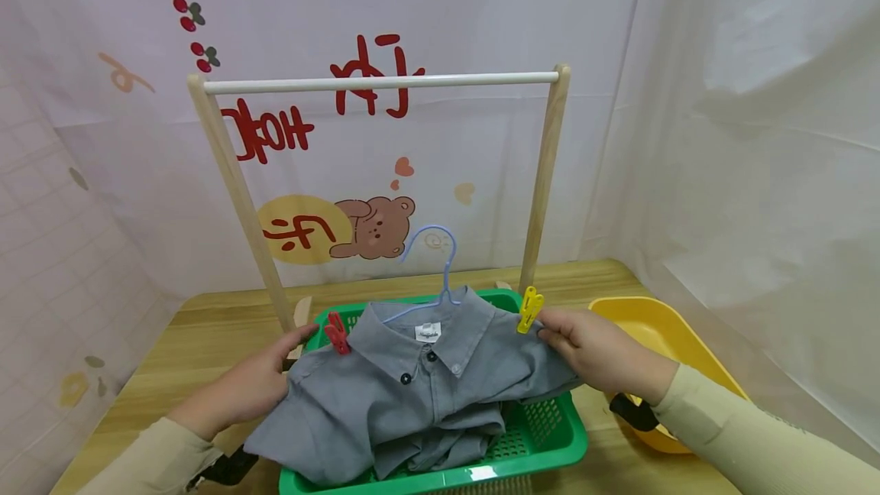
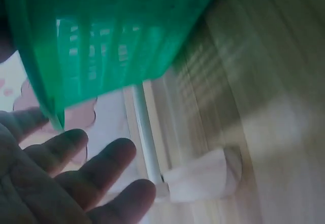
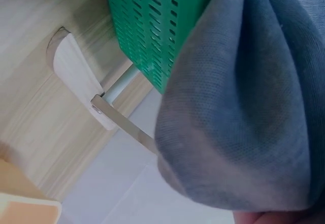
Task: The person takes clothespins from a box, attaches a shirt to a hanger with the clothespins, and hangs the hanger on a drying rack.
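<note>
A grey collared shirt [image 1: 344, 418] lies over a green basket [image 1: 579, 445], its collar upward. From the neck rises the hook of a light blue hanger [image 1: 452, 252]. A red clothespin [image 1: 337, 333] sits on the left shoulder and a yellow clothespin [image 1: 529, 310] on the right one. My right hand [image 1: 608, 350] pinches the shirt just beside the yellow clothespin; in the right wrist view, the grey cloth [image 3: 228, 112] covers most of that hand. My left hand [image 1: 254, 384] is beside the left shoulder, its loosely spread fingers [image 2: 101, 168] by the basket's rim.
Behind the basket stands a wooden rack with a white crossbar [image 1: 385, 83]. A yellow basin [image 1: 635, 319] is on the right, partly behind my right forearm. Everything rests on a wood-grain table [image 1: 172, 357], with printed cloth hanging behind.
</note>
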A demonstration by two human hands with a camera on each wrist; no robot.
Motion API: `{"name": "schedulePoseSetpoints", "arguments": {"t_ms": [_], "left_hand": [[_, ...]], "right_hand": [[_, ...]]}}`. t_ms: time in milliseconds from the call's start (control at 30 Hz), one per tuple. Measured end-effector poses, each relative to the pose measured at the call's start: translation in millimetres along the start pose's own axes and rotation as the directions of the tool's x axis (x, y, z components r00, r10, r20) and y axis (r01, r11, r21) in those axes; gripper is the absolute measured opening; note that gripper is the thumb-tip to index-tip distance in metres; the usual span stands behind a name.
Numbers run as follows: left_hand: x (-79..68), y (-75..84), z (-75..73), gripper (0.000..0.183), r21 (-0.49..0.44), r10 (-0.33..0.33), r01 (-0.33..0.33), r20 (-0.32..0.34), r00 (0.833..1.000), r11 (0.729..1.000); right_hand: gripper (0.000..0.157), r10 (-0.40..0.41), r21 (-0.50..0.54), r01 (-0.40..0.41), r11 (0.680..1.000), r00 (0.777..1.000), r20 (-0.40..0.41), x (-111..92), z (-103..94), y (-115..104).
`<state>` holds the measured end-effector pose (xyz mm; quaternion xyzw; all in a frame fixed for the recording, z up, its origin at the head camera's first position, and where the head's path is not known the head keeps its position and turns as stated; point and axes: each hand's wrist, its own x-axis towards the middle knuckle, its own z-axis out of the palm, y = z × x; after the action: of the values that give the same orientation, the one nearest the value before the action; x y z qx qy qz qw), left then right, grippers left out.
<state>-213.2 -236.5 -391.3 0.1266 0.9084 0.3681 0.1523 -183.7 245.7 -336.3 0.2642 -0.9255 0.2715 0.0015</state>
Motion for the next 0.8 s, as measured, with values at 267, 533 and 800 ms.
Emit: {"name": "schedulePoseSetpoints", "arguments": {"t_ms": [267,533,800], "left_hand": [[-0.5,7.7,4.1,0.084,0.019,-0.036,0.035,0.008,0.999,0.999],[-5.1,2.2,-2.5,0.081,0.046,-0.063,0.064,-0.013,0.998,0.997],[-9.2,-3.3,-16.5,0.088,0.158,-0.078,0.08,-0.017,0.997,0.984]], "right_hand": [[0.017,0.015,-0.029,-0.016,0.999,1.0,-0.026,-3.4,0.6,5.9],[0.02,0.01,-0.01,-0.011,1.0,0.999,-0.047,-5.9,3.3,6.7],[0.023,0.015,0.0,-0.015,1.0,0.997,-0.074,-9.5,1.3,4.2]]}}
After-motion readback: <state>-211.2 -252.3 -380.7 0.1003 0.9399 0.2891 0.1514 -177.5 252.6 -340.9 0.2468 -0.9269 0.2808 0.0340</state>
